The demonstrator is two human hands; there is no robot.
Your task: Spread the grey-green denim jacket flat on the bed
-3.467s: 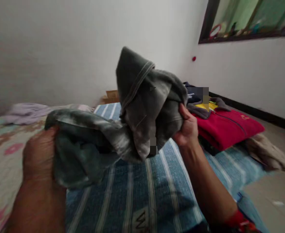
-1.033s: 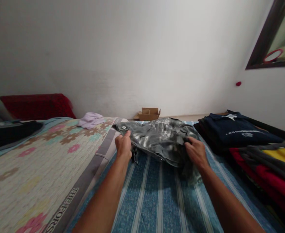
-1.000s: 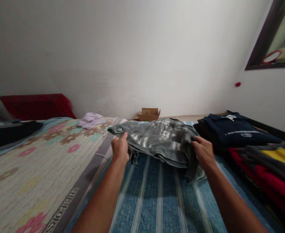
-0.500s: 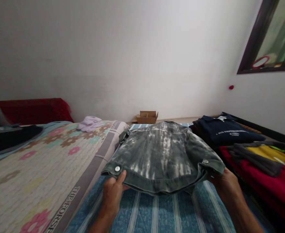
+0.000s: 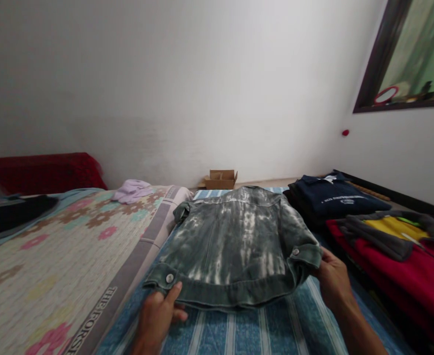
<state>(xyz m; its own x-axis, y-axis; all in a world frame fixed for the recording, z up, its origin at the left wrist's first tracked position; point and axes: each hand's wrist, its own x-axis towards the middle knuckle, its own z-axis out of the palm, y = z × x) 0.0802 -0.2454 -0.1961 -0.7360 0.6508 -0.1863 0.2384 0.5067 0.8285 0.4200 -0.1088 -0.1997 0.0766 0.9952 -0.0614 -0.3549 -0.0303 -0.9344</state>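
A dark green denim jacket [image 5: 235, 246] with whitish mottling lies back side up, spread over a blue striped bed cover [image 5: 232, 335]. Its collar points to the wall and its hem faces me. At the near left corner, by a buttoned cuff, my left hand [image 5: 158, 313] has its thumb on the hem; a finger shows apart below the edge, so the hand looks open. My right hand [image 5: 333, 276] is closed on the right cuff, its fingertips partly hidden by the cloth.
A flowered mattress [image 5: 128, 246] borders on the left, bearing a lilac cloth [image 5: 132, 191] and dark clothing [image 5: 17, 214]. On the right are a folded navy garment [image 5: 339, 197] and a red garment [image 5: 383, 266]. A cardboard box [image 5: 220, 181] stands by the wall.
The jacket's hem has come lower and nearer to me, a little leftward. Both hands moved with it, and the left thumb and finger have parted.
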